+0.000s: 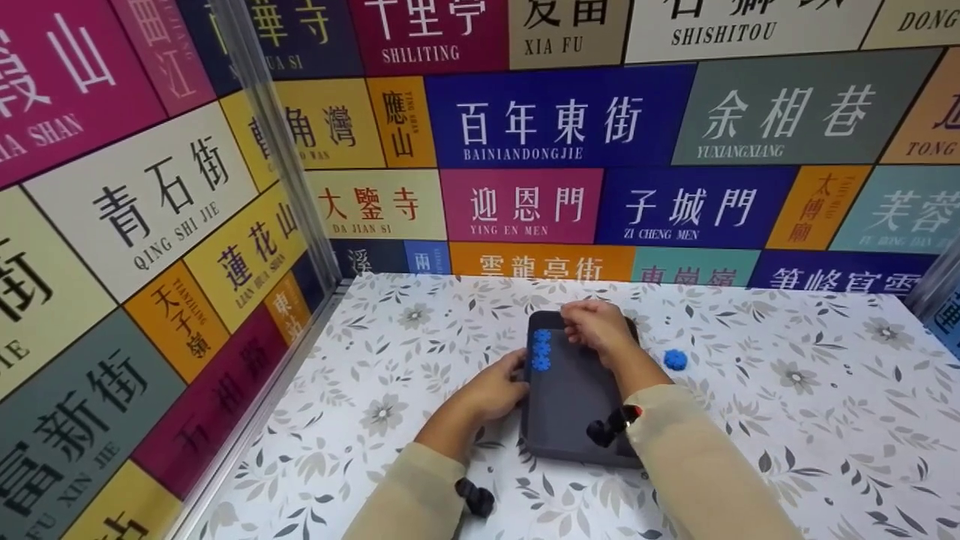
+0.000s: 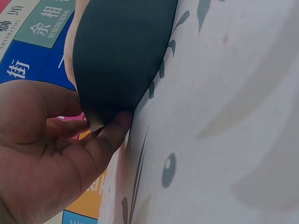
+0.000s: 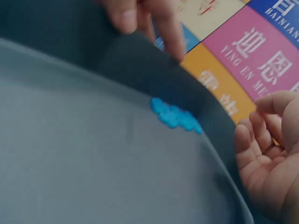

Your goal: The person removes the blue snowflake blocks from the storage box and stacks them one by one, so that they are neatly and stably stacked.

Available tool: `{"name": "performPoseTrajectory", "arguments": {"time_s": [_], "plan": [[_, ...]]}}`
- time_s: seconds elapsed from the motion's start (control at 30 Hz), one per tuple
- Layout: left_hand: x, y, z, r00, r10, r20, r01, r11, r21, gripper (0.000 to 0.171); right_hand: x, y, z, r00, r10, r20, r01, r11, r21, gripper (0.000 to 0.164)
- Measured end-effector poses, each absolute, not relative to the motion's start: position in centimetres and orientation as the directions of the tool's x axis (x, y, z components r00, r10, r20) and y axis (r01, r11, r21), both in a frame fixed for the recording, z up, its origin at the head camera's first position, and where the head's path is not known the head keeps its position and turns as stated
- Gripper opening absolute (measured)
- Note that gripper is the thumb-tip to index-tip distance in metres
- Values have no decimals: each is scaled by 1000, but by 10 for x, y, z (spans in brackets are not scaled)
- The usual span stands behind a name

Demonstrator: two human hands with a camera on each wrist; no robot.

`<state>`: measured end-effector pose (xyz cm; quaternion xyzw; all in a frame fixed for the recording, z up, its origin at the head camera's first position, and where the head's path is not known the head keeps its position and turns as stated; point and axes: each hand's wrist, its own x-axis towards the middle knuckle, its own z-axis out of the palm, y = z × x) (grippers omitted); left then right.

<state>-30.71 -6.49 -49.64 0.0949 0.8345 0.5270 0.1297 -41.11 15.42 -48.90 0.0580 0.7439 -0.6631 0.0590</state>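
Note:
A dark grey, shallow rectangular tray (image 1: 574, 442) with rounded corners lies on the table. My left hand (image 1: 491, 386) grips its left side; in the left wrist view the thumb (image 2: 119, 123) presses near the lower edge and the fingers reach the upper one. Above the tray's far end is my right hand (image 1: 600, 326), its fingers loosely curled and nothing visible between them. In the right wrist view this right hand (image 3: 268, 158) overlaps the rim. Several blue snowflake-shaped pieces (image 1: 541, 347) line up inside the tray's far left corner.
Another blue snowflake-shaped piece (image 1: 675, 360) lies on the table right of the tray. A white cloth with leaves and flowers (image 1: 810, 442) covers the table. Panels of colourful street-name signs (image 1: 555, 120) stand behind and along the left side. Small black devices (image 1: 476, 497) sit at both sleeves.

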Motion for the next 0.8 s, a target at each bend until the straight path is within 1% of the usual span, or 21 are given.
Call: {"name": "performPoseTrajectory", "arguments": {"time_s": [0.13,0.3,0.53,0.8], "plan": [[-307,-65,-498,-947,299,-116,19,413,911,71,-410,154,-498,-993,-13,-120,116,160,-980,36],[-307,-64,-497,-947,297,-121,11,408,913,70,-406,154,-503,-992,-91,-87,66,214,-975,30],[-307,-64,-494,-945,304,-124,14,415,910,70,-404,152,-506,-981,-175,-84,29,293,-956,31],[-307,-64,-493,-942,304,-140,3,425,905,69,-403,149,-511,-968,-249,-40,-74,433,-898,32]]}}
